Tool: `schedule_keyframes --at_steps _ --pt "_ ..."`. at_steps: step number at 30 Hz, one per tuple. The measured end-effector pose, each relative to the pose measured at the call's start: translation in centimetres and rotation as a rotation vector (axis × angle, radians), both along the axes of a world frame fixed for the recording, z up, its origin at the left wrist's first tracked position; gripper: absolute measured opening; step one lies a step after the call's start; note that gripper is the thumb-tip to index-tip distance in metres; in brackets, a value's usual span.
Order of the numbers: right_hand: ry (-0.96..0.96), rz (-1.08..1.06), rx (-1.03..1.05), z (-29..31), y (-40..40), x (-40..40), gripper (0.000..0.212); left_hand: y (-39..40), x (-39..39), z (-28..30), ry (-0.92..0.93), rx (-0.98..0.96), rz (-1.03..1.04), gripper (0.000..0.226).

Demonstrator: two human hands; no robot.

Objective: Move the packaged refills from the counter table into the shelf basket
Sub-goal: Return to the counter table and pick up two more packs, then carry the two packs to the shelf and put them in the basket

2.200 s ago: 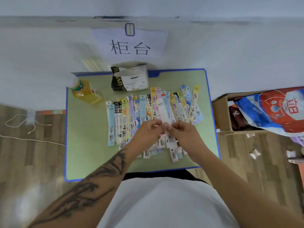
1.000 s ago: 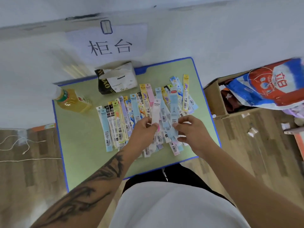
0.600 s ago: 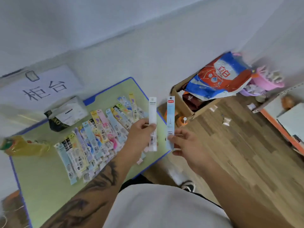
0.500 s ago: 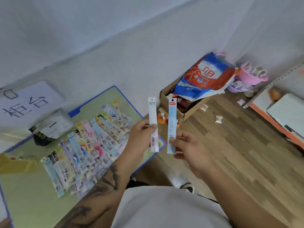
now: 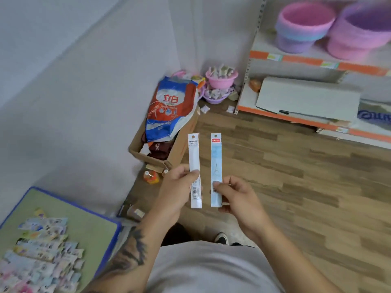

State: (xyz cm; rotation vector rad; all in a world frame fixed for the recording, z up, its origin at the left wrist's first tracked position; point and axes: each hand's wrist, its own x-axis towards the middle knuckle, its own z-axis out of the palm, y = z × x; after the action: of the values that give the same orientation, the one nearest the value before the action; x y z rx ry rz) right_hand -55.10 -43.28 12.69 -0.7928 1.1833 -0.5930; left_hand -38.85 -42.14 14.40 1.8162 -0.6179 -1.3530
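Wood-plank flooring (image 5: 296, 176) fills the middle of the view, with a pale wall to the left and a shelf unit (image 5: 317, 60) with orange edge strips at upper right. On the shelf stand two soft baskets: a pink and purple basket (image 5: 304, 26) and, just beside it at the frame edge, a purple basket (image 5: 364, 28).

Both hands are raised side by side over the floor, each holding one long, narrow packaged refill upright. The left hand (image 5: 177, 191) grips a white refill pack (image 5: 194, 157) near its lower half, thumb across the front. The right hand (image 5: 237, 197) pinches a light blue refill pack (image 5: 216, 161) with a red label at its top, thumb pressed on its lower part. The two packs stand parallel, near each other but not touching.

At lower left is a corner of the green, blue-edged counter (image 5: 88, 220), where a pile of refill packs (image 5: 40, 256) lies, blurred. Against the wall sits an open cardboard box (image 5: 175, 153) holding a red, white and blue bag (image 5: 169, 106). A small pink bowl (image 5: 221, 78) of wrapped items sits on the floor in the corner.
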Motion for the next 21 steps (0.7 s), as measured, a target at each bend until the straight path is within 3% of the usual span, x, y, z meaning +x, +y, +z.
schedule_keyframes --at_steps 9,21 --pt "0.0 -0.235 0.066 -1.5 -6.9 -6.5 0.019 -11.9 -7.0 -1.4 -0.022 0.044 -0.261 0.011" --pt "0.134 -0.473 -0.021 2.7 -27.6 -13.1 0.018 -35.5 -14.4 -0.1 0.135 -0.022 -0.467 0.015"
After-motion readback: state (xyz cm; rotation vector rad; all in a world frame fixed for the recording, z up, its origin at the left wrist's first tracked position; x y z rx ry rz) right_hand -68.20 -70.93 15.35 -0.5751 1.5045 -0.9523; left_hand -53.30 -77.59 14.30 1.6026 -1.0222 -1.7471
